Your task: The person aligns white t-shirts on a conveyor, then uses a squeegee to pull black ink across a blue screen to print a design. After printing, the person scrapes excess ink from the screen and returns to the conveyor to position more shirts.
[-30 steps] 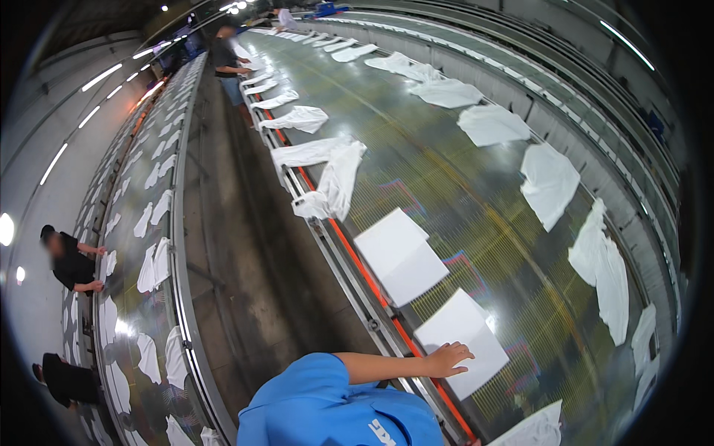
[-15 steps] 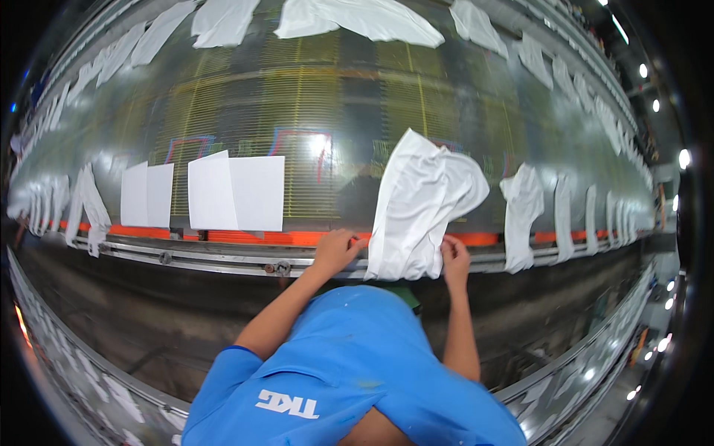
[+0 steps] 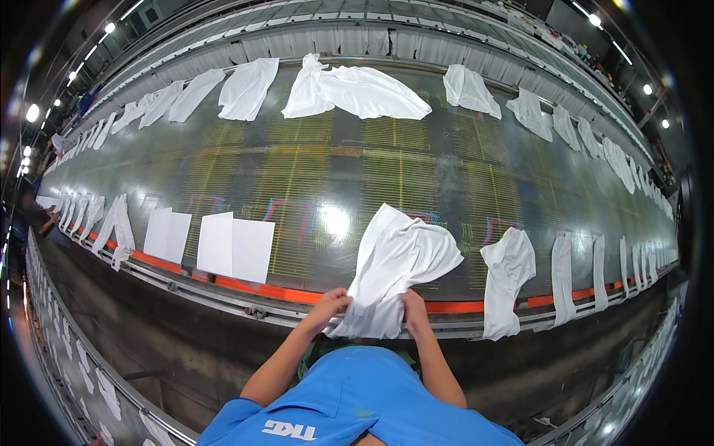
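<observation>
Fingers of both hands, left hand (image 3: pixel 328 305) and right hand (image 3: pixel 413 308), pinch the white garment's (image 3: pixel 398 264) near edge.

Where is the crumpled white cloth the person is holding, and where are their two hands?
crumpled white cloth (image 3: pixel 401 260), head view, on its bunched middle.
left hand (image 3: pixel 329 305), head view, on the knuckles at the cloth's lower edge.
right hand (image 3: pixel 413 308), head view, on the back of the hand.

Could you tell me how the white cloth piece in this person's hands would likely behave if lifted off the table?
The white cloth piece looks floppy: it bunches in folds between the left hand and right hand. Probably light, as thin fabric. It would likely drape rather than hold shape.
</observation>
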Available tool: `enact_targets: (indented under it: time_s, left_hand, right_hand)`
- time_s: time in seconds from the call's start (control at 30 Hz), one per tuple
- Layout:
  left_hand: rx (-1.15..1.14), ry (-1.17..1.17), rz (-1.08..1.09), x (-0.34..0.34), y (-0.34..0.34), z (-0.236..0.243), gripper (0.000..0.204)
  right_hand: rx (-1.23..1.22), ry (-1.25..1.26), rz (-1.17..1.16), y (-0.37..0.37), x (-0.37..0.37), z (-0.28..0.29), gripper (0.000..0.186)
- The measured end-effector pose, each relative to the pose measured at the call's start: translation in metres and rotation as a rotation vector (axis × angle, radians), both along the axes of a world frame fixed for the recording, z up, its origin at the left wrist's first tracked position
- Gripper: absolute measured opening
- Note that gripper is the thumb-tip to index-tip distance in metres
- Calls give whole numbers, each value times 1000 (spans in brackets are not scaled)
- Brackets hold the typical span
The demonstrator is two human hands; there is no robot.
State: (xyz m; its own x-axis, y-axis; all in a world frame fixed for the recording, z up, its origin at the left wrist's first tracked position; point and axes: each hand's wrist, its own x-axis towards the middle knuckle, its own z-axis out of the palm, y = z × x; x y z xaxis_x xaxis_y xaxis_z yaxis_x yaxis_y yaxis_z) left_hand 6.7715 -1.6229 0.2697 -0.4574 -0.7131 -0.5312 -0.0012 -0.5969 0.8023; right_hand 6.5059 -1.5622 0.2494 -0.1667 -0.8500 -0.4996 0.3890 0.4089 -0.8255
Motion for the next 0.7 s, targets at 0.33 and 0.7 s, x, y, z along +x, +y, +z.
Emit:
enact_targets:
  time_s: [0.33, 0.7]
  left_hand:
    - [306, 281, -71, -96, 25, 15, 55]
    - [-667, -341, 71, 49, -17, 88, 45]
  right_hand:
    - [44, -791, -235, -44, -10, 50, 68]
    - [-304, -688, -178, -45, -86, 91, 65]
